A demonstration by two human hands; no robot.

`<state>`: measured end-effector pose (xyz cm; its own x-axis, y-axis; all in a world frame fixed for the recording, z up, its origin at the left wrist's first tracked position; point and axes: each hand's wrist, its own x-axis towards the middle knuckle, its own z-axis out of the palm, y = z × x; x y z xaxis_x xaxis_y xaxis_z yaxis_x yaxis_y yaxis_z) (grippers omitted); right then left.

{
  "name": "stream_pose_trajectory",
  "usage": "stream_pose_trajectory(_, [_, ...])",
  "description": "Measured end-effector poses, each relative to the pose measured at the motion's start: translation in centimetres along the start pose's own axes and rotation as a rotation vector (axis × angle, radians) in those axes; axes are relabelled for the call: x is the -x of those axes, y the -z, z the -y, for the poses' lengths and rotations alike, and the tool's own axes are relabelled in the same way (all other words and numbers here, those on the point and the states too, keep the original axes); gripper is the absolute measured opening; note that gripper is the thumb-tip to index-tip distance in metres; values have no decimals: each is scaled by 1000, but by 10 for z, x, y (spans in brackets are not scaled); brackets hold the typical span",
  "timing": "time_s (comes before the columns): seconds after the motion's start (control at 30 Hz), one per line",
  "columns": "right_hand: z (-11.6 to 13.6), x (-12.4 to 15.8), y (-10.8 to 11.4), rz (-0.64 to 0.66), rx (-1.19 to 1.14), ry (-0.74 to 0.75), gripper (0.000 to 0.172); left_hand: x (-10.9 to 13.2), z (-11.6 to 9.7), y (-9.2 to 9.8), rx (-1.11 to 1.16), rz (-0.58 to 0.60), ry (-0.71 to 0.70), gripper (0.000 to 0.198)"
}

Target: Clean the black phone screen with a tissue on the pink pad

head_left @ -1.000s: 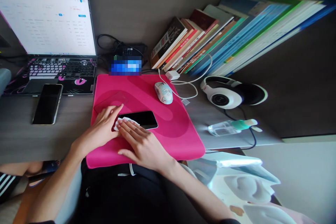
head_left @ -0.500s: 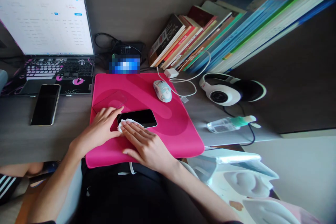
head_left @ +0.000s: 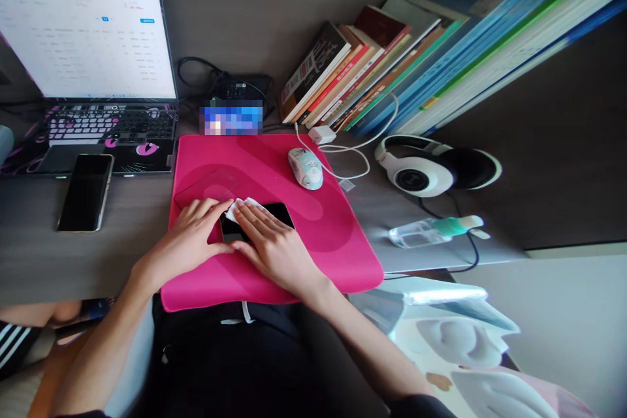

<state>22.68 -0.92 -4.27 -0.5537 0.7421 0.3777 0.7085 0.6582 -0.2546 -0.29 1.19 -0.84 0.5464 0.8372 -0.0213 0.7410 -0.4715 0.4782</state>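
A black-screened smartphone (head_left: pixel 281 212) lies face up on a pink desk mat (head_left: pixel 343 255). My left hand (head_left: pixel 193 232) steadies its left end, with thumb and index finger spread to the near and far corners. My right hand (head_left: pixel 274 248) lies across the screen, fingers straight and together, pressing a folded white tissue (head_left: pixel 234 211) onto the phone's far left part. The right palm hides much of the phone. Just beyond my left hand, a clear flat piece like a phone case (head_left: pixel 208 184) rests on the mat.
Left are an open laptop (head_left: pixel 110 137) and a second phone (head_left: pixel 85 192). A patterned mouse (head_left: pixel 305 168) sits on the mat. To the right are a white cable (head_left: pixel 360 173), headphones (head_left: pixel 416 173) and a spray bottle (head_left: pixel 421 233). Books (head_left: pixel 372 72) stand behind.
My right hand has slid the tissue away from me, from the phone's near left part to its far edge. My left hand stays at the phone's left end.
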Motion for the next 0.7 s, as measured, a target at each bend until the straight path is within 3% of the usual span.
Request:
stream_pose_trajectory(0.13, [-1,3,1,2,4,-5,65,2,0,-1,-29,-15,-32,72])
stream_pose_trajectory(0.47, [6,52,19,26,78,17,80,2,-5,-3,-40,-18,-20,68])
stream_pose_trajectory(0.7, [-9,41,13,-20,68,-47,76,2,-5,-2,-24,-27,-32,63])
